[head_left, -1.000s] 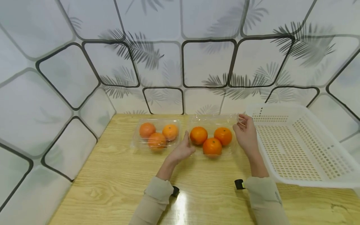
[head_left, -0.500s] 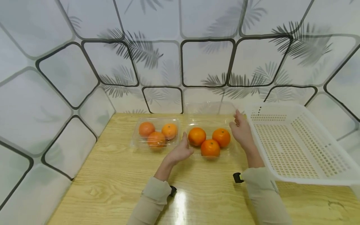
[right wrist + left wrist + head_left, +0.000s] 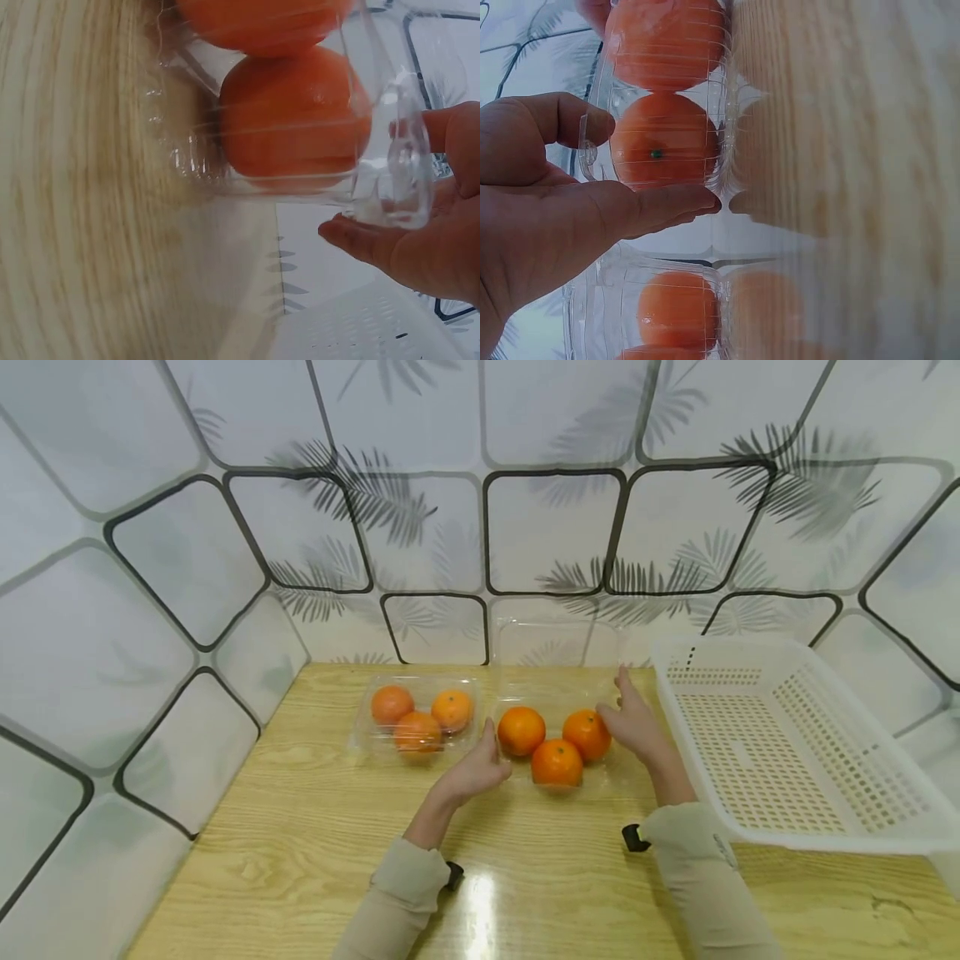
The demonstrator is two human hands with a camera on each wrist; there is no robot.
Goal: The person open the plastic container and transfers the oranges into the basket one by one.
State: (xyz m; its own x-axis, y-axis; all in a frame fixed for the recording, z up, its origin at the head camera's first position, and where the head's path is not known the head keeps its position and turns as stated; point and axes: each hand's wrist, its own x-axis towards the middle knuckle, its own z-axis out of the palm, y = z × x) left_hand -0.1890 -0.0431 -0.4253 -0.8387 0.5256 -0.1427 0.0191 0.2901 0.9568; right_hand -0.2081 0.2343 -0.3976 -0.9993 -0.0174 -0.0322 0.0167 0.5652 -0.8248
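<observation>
A clear plastic fruit box (image 3: 517,774) holding three oranges (image 3: 557,764) lies on the table, its clear lid (image 3: 558,643) standing up at the back. My left hand (image 3: 471,770) pinches the box's left side; in the left wrist view its thumb (image 3: 596,127) hooks over the rim and the fingers lie along the outer wall. On the other side is my right hand (image 3: 637,727), thumb and fingers spread. The right wrist view shows its thumb at the rim (image 3: 409,161), with a finger (image 3: 352,236) stretched out just off the wall.
To the left stands a second clear box (image 3: 363,739), closed, with three oranges inside. A white perforated basket (image 3: 697,760) sits at the right of the wooden table (image 3: 300,860). A patterned wall covering (image 3: 555,527) rises behind and at the sides.
The lid has swung up and back to stand upright. My right hand has left the lid and come down to the box's right side. The box has shifted slightly left and nearer.
</observation>
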